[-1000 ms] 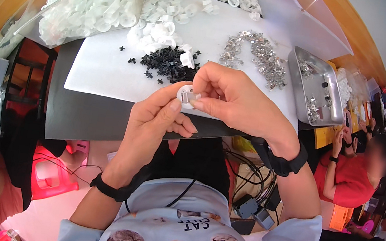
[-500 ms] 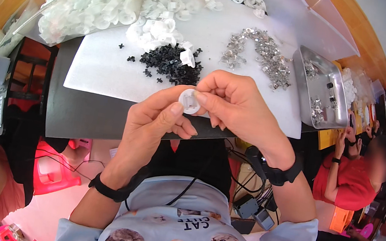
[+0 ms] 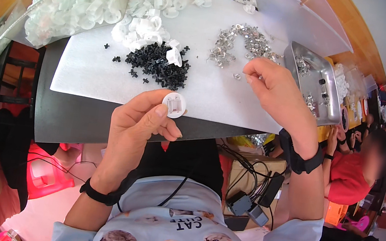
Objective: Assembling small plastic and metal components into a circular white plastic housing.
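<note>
- Left hand (image 3: 140, 125) pinches a white cap (image 3: 174, 105) between thumb and fingertips, flat face turned up, so its square socket looks ready to take a part. It's held just off the near edge of the white sheet (image 3: 85, 74), close to the body where it's easy to see.
- Right hand (image 3: 277, 90) is out over the sheet, fingertips drawn together right by the metal clips (image 3: 236, 45). Looks like it's picking one up, but I can't tell if anything's actually between the fingers.
- Black bits (image 3: 154, 62) sit in a heap mid-sheet, left of the clips, both piles within easy reach.
- Loose white caps (image 3: 139, 27) are spread over the far side of the sheet, with a clear bag (image 3: 71, 0) of more off its far-left corner.
- A metal tray (image 3: 314, 91) sits off the sheet's right edge with a few parts in it.
</note>
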Motion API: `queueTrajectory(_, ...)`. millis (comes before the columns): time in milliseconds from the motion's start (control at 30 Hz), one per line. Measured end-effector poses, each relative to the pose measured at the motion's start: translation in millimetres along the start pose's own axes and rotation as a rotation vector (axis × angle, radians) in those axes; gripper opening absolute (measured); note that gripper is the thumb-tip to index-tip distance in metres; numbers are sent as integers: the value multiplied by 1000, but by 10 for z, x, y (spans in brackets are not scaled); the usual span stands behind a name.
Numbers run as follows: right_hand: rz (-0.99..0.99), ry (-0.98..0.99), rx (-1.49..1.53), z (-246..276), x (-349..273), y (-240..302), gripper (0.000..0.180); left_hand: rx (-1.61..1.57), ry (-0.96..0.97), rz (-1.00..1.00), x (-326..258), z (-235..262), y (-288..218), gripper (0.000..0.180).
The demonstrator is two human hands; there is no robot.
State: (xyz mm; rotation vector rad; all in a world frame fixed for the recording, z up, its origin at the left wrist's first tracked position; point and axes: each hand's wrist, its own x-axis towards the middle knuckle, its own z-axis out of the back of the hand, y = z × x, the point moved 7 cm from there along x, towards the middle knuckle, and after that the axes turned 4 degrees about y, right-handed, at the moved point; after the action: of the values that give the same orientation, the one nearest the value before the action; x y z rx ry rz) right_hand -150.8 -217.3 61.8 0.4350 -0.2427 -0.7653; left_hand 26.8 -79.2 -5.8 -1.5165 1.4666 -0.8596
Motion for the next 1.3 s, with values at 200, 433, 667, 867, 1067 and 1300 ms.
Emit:
queueTrajectory(200,3,-2,-192,-120,87,21,10,1,-9,8,-5,11,8,30)
queueTrajectory(433,23,43,-333,-228,107,96,10,37,-23,-5,7,10,-12,30)
queueTrajectory(667,17,-18,-310,-206,107,36,8,12,-22,4,5,0,-18,31)
queueTrajectory(867,-27,167,286,-230,68,540,12,0,-28,11,-4,11,-12,31)
queueTrajectory(1067,1,350,559,-552,148,776,12,37,-25,13,10,13,-2,33)
queueTrajectory(1300,131,218,583,-611,136,780,10,11,-54,33,17,17,-13,33)
